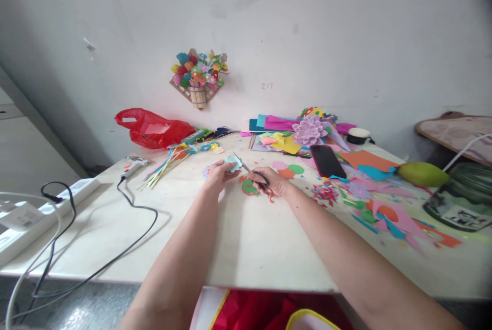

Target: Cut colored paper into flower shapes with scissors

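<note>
Pinched in my left hand (220, 175) is a small light-blue flower-shaped cutout (232, 164), felt or paper, I cannot tell which. My right hand (273, 182) is closed round the black handles of a pair of scissors (246, 167). Their blades point up and left and meet the edge of the blue cutout. Below the hands, a green and orange round piece (249, 187) lies on the white table (265, 248). Just beyond the scissors are a green oval piece (295, 169) and an orange scrap (286, 173).
A glue gun (134, 167) with its cord lies left, near thin sticks (169, 168) and a red plastic bag (154, 130). Right are a phone (328, 161), many coloured scraps (395, 217), a green fruit (422, 173) and a glass jar (461, 197). A flower decoration (198, 76) hangs on the wall.
</note>
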`<action>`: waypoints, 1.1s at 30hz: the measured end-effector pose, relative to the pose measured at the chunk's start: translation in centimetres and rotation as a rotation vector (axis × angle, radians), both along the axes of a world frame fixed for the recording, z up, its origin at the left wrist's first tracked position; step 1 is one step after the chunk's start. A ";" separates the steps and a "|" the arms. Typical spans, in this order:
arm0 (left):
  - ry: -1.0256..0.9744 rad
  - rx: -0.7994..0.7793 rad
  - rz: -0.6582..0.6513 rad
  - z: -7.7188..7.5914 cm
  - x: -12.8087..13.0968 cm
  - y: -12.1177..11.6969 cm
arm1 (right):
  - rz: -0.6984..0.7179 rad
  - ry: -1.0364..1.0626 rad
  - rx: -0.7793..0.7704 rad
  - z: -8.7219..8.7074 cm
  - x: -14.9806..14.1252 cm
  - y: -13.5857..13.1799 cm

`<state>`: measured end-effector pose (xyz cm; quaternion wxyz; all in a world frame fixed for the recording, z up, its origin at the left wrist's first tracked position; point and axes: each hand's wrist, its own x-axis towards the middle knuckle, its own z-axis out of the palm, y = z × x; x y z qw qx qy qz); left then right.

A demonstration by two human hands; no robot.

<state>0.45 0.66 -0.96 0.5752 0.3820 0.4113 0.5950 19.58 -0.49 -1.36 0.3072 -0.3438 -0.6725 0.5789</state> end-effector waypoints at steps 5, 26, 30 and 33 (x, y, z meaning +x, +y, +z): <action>0.062 0.042 0.021 -0.2 -0.2 0.2 | -0.023 -0.021 -0.018 0.1 0.0 0.0; 0.281 0.178 -0.084 0.2 -0.7 0.1 | -0.031 -0.009 -0.020 0.1 0.2 0.3; 0.304 0.216 -0.080 0.2 -0.8 0.2 | -0.021 -0.015 -0.019 0.0 0.3 0.5; 0.315 0.225 -0.081 0.2 -0.8 0.2 | -0.021 -0.014 -0.028 -0.1 0.3 0.6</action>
